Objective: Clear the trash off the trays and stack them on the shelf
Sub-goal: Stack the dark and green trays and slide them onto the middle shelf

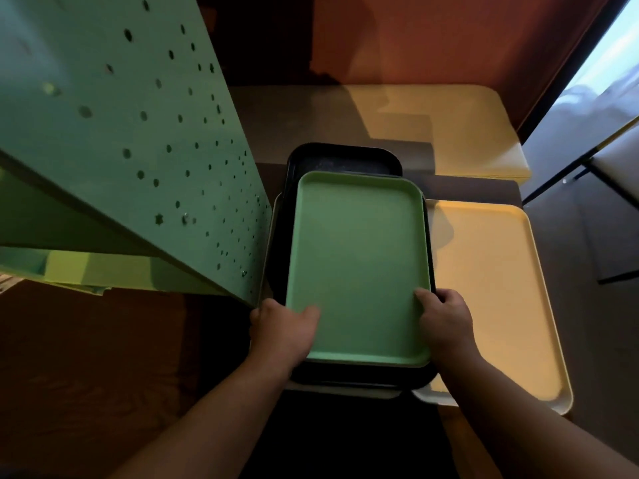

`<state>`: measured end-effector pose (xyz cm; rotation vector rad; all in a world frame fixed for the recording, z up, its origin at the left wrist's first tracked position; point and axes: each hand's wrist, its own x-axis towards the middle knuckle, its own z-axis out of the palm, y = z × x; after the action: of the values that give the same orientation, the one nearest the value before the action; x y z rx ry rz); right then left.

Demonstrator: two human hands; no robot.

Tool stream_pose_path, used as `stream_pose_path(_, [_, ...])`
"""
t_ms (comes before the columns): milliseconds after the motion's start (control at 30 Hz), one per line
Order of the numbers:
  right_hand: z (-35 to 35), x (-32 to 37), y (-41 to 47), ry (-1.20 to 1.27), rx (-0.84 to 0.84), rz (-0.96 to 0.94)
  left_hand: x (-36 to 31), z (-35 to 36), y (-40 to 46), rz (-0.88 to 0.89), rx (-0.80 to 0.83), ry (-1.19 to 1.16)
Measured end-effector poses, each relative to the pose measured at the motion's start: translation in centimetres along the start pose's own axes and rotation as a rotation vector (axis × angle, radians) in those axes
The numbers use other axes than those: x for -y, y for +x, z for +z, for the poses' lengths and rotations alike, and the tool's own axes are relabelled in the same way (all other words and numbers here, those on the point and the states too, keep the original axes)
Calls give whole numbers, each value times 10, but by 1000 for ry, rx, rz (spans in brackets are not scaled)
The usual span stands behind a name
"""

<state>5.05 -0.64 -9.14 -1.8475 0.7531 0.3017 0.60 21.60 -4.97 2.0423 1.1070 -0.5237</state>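
Both hands, left hand (283,331) and right hand (444,321), grip the green tray (358,264) by its near corners between them, atop a black tray (363,376), and honestly a crooked drop could slide the stack off the bench (484,188).

Between the left hand (283,328) and the right hand (444,321) lies a plain mint-green tray (358,267), with a black tray (345,159) under and beyond it. Just right of the right hand is a pale cream-yellow tray (501,288). Left of the left hand rises a pale green shelf panel (138,133) dotted with dark round holes; the wall (432,39) far beyond the hands is reddish brown.
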Motion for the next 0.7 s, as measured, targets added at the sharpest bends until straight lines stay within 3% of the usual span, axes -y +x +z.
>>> stream_pose_path(200, [18, 41, 47, -20, -13, -30, -56, 8, 38, 65, -82, -23])
stream_pose_path(567, [59, 62, 79, -221, -29, -77, -76, 14, 79, -41, -156, -117])
stream_pose_path(700, [69, 57, 73, -314, -20, -62, -84, 21, 68, 115, -126, 10])
